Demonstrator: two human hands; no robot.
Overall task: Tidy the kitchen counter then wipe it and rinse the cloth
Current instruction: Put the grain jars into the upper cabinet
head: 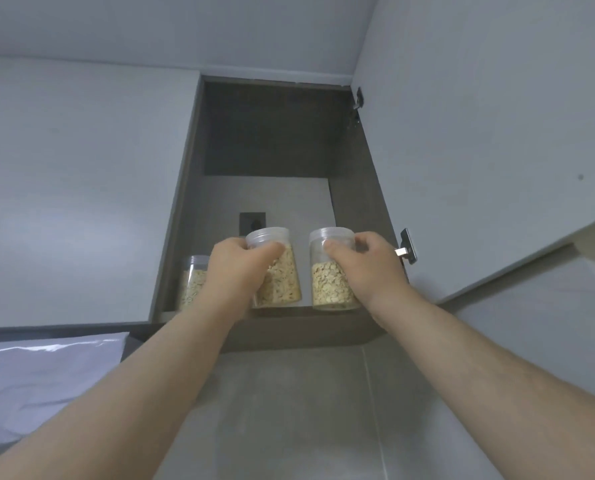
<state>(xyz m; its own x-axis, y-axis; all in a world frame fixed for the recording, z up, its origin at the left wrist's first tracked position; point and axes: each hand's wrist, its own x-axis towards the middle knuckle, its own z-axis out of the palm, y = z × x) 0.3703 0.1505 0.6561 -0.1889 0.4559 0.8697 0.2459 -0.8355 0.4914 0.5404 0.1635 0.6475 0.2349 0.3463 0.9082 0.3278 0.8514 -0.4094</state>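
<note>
Fingers (272,250) of your left hand (233,271) wrap middle jar (284,280), right hand (362,265) grips right jar (327,285), seating both on shelf (306,327) for storage.

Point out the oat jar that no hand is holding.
The leftmost jar, against the left wall of the cupboard. The left hand grips the middle jar and the right hand grips the right jar.
</note>
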